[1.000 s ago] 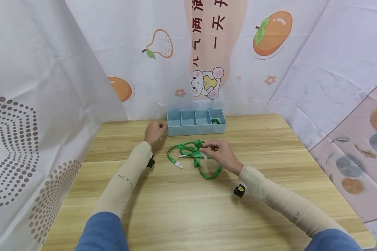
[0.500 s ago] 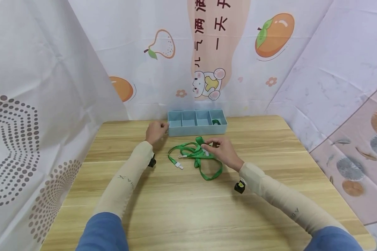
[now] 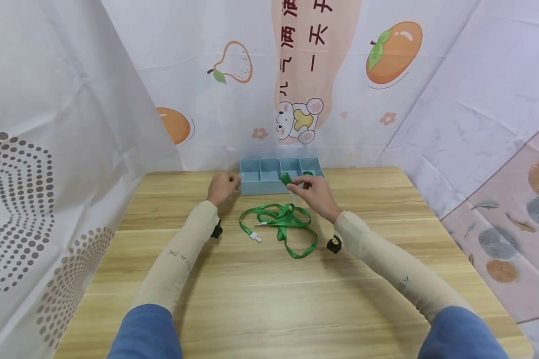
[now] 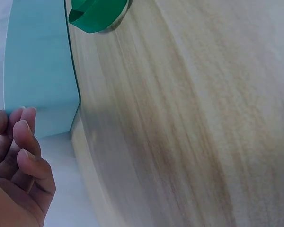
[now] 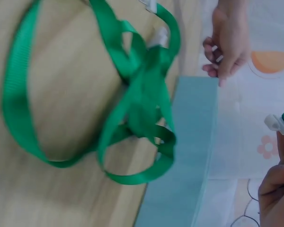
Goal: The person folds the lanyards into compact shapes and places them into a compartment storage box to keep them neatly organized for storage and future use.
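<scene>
In the head view my right hand [image 3: 318,197] pinches a folded green lanyard [image 3: 285,178] with a white clip, held up in front of the third compartment of a blue divided box [image 3: 262,188]. The right wrist view shows that clip [image 5: 276,124] at the fingertips. My left hand [image 3: 222,188] is at the box's left end, thumb and fingertips pinching the rim near its front corner, as the left wrist view also shows. Other green lanyards [image 3: 284,230] lie loosely looped on the table before the box, with a white buckle [image 3: 254,236] at their left.
The box has several compartments in a row. A coiled green strap [image 3: 308,173] lies in the rightmost one, partly hidden by my right hand. Behind the wooden table [image 3: 260,309] hangs a printed cloth [image 3: 184,60], with more cloth at both sides.
My right hand has lifted the folded lanyard off the looped pile and moved it away from me, up to the box. The left hand has stayed at the box's left end.
</scene>
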Available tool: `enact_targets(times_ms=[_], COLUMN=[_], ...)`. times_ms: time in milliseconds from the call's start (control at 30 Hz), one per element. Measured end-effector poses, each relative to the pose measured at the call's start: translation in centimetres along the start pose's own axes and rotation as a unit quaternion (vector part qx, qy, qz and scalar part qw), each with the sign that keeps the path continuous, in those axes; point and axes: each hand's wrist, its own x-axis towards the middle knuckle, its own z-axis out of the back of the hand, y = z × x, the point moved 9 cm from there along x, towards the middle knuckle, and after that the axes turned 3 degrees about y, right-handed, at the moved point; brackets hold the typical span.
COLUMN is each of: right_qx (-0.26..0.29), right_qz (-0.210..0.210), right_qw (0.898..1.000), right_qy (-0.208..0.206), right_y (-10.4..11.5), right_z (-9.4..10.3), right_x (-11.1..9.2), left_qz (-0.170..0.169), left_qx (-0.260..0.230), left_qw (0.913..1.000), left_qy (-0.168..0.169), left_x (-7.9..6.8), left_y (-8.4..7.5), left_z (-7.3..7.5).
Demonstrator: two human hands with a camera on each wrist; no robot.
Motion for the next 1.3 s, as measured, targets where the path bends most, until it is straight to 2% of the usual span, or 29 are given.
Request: enact_targets(times_ms=[167, 367, 633, 733, 900, 1100, 1300], right_qx=[0.039, 0.043, 0.009, -0.007, -0.010, -0.040, -0.055], right_qz=[-0.030, -0.050, -0.070, -0.083, -0.098, -0.104, -0.091], right_qw=[0.998, 0.997, 0.996, 0.995, 0.994, 0.992, 0.993], right_qy=[-0.025, -0.040, -0.047, -0.052, -0.056, -0.061, -0.058], right_y=[-1.1, -2.1, -3.7, -4.5, -5.8, -6.7, -6.3], right_z=[0.6, 1.3, 1.4, 1.4, 1.4, 1.0, 0.8], right_x=[1.4, 2.9, 4.5, 5.0, 5.3, 5.6, 7.3], left_qz=[0.017, 0.018, 0.032, 0.037, 0.043, 0.058, 0.061], left_qx=[0.001, -0.002, -0.021, -0.033, -0.052, -0.072, -0.080], left_qw=[0.9998, 0.9998, 0.9986, 0.9982, 0.9970, 0.9943, 0.9940], left_qy=[0.009, 0.013, 0.035, 0.034, 0.037, 0.054, 0.043], left_x=[-0.1, 0.2, 0.3, 0.4, 0.4, 0.2, 0.2], left_y=[0.1, 0.2, 0.3, 0.4, 0.8, 1.5, 1.1], left_z=[0.1, 0.2, 0.1, 0.0, -0.6, -1.4, -0.4])
